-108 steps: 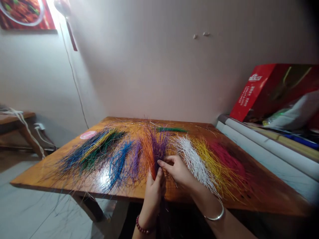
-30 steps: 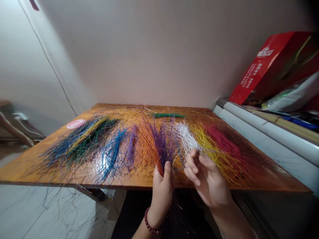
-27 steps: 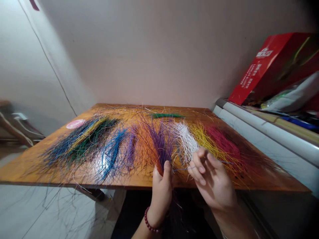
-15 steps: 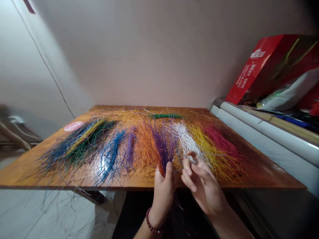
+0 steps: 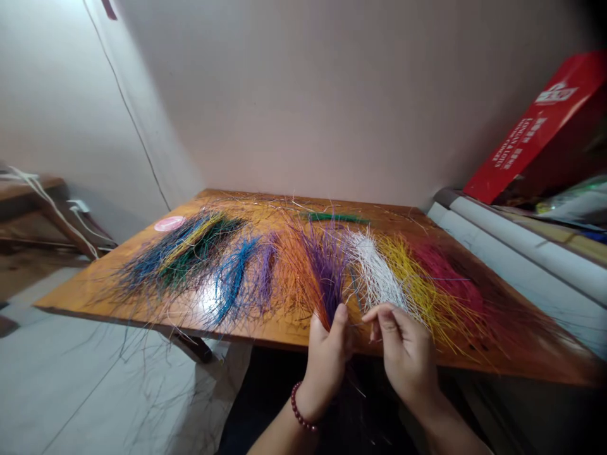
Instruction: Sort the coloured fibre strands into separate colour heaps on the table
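Note:
Near the table's front edge, my left hand (image 5: 327,354) is closed round the lower end of a bundle of thin purple and orange strands (image 5: 331,278), which fans out upward. A dark red bead bracelet (image 5: 302,411) circles that wrist. Just to the right, my right hand (image 5: 408,354) has thumb and fingertips pinched together; whatever is between them is too fine to make out. Beyond the right hand lie white strands (image 5: 377,268) and yellow strands (image 5: 417,284). Loose orange strands (image 5: 294,272) spread behind the left hand.
The wooden table (image 5: 156,319) also bears purple (image 5: 266,272), blue (image 5: 232,275), mixed blue-green (image 5: 184,253), green (image 5: 339,217) and crimson strands (image 5: 455,284), plus a pink oval (image 5: 169,224). At right, a red bag (image 5: 531,136) stands above white rolls (image 5: 502,221).
My right hand has turned and its loosely curled fingers have come together in a pinch. My left hand keeps its grip on the bundle. The view has swung left and tilted.

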Demonstrator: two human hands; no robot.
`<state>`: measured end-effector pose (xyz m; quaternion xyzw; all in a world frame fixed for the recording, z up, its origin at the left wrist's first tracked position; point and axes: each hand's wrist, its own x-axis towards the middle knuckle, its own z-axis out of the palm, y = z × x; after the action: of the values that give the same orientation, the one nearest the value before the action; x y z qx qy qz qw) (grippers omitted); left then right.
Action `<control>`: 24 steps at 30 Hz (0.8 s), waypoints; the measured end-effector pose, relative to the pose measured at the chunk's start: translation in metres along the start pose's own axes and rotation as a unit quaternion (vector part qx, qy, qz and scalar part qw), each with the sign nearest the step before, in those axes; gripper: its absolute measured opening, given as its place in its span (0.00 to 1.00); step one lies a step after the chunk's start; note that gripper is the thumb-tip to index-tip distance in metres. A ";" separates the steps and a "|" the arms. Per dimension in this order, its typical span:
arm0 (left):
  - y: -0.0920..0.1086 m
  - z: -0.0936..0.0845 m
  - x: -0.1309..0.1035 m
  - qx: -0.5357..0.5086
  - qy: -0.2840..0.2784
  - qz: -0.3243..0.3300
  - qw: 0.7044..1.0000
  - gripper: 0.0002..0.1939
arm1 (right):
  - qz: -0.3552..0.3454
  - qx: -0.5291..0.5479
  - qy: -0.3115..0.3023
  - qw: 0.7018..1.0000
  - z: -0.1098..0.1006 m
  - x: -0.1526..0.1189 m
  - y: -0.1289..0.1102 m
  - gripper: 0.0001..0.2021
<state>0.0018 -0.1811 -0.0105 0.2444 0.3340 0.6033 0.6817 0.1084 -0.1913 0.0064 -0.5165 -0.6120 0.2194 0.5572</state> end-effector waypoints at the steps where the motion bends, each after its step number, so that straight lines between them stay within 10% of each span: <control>1: 0.004 -0.002 0.000 -0.003 -0.007 0.003 1.000 0.21 | 0.009 0.015 0.016 1.000 -0.004 0.004 -0.004 0.15; 7: 0.051 -0.032 -0.015 -0.038 0.039 0.121 0.991 0.20 | 0.090 0.326 0.028 0.941 -0.038 0.072 -0.057 0.17; 10: 0.085 -0.053 -0.041 -0.076 0.083 0.212 0.971 0.16 | 0.141 0.366 -0.030 0.919 -0.021 0.114 -0.082 0.18; 19: 0.124 -0.086 -0.089 -0.153 0.111 0.313 0.931 0.05 | 0.286 0.200 -0.384 0.855 0.196 0.147 -0.063 0.16; 24: 0.125 -0.090 -0.086 -0.136 0.082 0.301 0.940 0.05 | 0.238 0.035 -0.411 0.879 0.247 0.148 -0.048 0.18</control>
<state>-0.1523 -0.2526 0.0365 0.1888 0.2142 0.8380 0.4651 -0.1114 -0.0038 0.0445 -0.4905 -0.6364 0.5591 0.2044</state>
